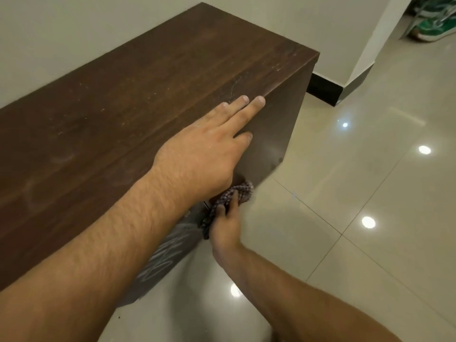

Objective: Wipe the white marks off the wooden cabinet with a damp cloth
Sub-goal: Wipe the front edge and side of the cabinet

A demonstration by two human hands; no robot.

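Observation:
A long dark-brown wooden cabinet (pixel 128 99) stands against the wall. My left hand (pixel 209 149) lies flat on its top near the front edge, fingers spread and empty. Lower down, my right hand (pixel 225 225) presses a bunched checked cloth (pixel 234 196) against the cabinet's front face. White scribbled marks (pixel 160 257) show on that front face, left of and below the cloth. Faint pale smudges also sit on the top surface. My left forearm hides part of the front face.
Glossy cream floor tiles (pixel 357 193) spread to the right, with lamp reflections. A white wall with black skirting (pixel 323 88) stands behind the cabinet's right end. Green-and-white shoes (pixel 434 25) lie at the top right past a wall corner.

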